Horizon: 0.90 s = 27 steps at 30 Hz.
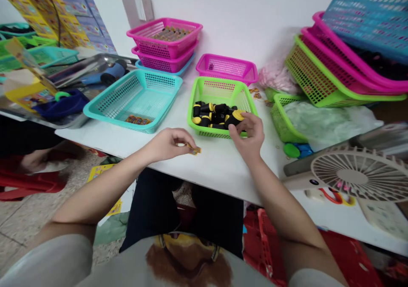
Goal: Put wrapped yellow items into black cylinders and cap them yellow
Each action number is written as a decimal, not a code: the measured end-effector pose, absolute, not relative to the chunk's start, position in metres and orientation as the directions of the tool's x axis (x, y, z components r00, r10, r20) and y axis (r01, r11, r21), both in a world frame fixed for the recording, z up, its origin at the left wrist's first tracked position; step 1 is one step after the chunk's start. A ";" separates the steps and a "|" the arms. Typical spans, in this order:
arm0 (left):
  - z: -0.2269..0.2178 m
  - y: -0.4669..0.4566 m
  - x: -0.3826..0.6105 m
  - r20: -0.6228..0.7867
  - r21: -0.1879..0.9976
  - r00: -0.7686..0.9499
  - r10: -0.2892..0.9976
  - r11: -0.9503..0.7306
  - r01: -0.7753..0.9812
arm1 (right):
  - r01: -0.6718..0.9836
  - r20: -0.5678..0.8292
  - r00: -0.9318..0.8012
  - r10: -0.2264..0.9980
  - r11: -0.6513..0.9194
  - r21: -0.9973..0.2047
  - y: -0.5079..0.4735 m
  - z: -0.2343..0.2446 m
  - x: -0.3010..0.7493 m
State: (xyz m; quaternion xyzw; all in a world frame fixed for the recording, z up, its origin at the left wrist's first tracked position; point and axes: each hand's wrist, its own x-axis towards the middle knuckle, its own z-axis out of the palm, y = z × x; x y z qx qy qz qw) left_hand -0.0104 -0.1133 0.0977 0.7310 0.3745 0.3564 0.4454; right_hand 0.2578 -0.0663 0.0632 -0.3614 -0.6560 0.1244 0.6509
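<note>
Between the fingertips of my left hand (174,144) is a small orange-and-yellow printed sticker (195,150), just above the white table. My right hand (250,136) pinches a black cylinder with a yellow cap (235,118) at the front right of the green basket (223,83). Several more black pieces with yellow ends (210,113) lie piled in that basket. To the left, a turquoise basket (134,96) holds a short row of small printed pieces (138,120) near its front edge.
Pink baskets (165,45) are stacked at the back left, and another pink basket (226,68) stands behind the green one. Tilted stacked baskets (321,74) rise at the right. A handheld fan (353,176) and scissors (338,196) lie at front right.
</note>
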 end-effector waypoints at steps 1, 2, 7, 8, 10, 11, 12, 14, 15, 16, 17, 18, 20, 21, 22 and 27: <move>0.101 -0.108 0.004 0.195 0.938 0.482 0.854 -0.306 0.164 | 0.271 0.761 0.137 0.635 0.715 -0.645 -0.066 0.061 0.257; 0.103 -0.100 0.020 0.205 0.948 0.473 0.857 -0.294 0.120 | 0.227 0.746 0.169 0.644 0.711 -0.665 -0.065 0.060 0.257; 0.087 -0.060 0.087 0.321 0.928 0.289 0.902 -0.361 0.095 | -0.013 0.525 0.277 0.804 0.550 -0.835 -0.060 0.057 0.273; 0.082 -0.057 0.093 0.353 0.915 0.260 0.899 -0.390 0.106 | -0.048 0.483 0.290 0.826 0.517 -0.855 -0.060 0.057 0.278; 0.076 -0.055 0.097 0.383 0.903 0.226 0.896 -0.414 0.111 | -0.096 0.437 0.311 0.844 0.485 -0.869 -0.060 0.059 0.286; 0.075 -0.057 0.094 0.373 0.908 0.232 0.898 -0.405 0.110 | -0.113 0.427 0.313 0.848 0.480 -0.870 -0.061 0.060 0.289; 0.074 -0.060 0.090 0.351 0.916 0.249 0.903 -0.386 0.108 | -0.130 0.420 0.308 0.854 0.475 -0.870 -0.063 0.061 0.290; 0.075 -0.067 0.079 0.295 0.934 0.303 0.906 -0.340 0.108 | -0.171 0.408 0.270 0.872 0.461 -0.871 -0.067 0.063 0.287; 0.076 -0.070 0.074 0.272 0.941 0.329 0.904 -0.322 0.105 | -0.194 0.404 0.240 0.883 0.451 -0.871 -0.070 0.065 0.285; 0.076 -0.072 0.069 0.258 0.946 0.351 0.900 -0.309 0.097 | -0.215 0.402 0.205 0.892 0.442 -0.871 -0.073 0.066 0.282; 0.077 -0.073 0.066 0.253 0.949 0.374 0.892 -0.304 0.085 | -0.231 0.401 0.172 0.900 0.433 -0.871 -0.076 0.066 0.279; 0.076 -0.074 0.064 0.251 0.949 0.404 0.879 -0.306 0.075 | -0.243 0.400 0.144 0.905 0.424 -0.873 -0.079 0.067 0.276; 0.072 -0.072 0.063 0.249 0.944 0.479 0.842 -0.321 0.073 | -0.254 0.396 0.098 0.913 0.408 -0.877 -0.085 0.069 0.273; 0.069 -0.070 0.063 0.250 0.938 0.515 0.820 -0.337 0.080 | -0.255 0.394 0.080 0.916 0.401 -0.880 -0.087 0.070 0.272; 0.066 -0.068 0.063 0.256 0.930 0.546 0.797 -0.358 0.086 | -0.255 0.394 0.064 0.917 0.397 -0.882 -0.089 0.072 0.272; 0.056 -0.063 0.065 0.310 0.875 0.633 0.709 -0.474 0.103 | -0.258 0.402 0.015 0.916 0.392 -0.883 -0.094 0.078 0.274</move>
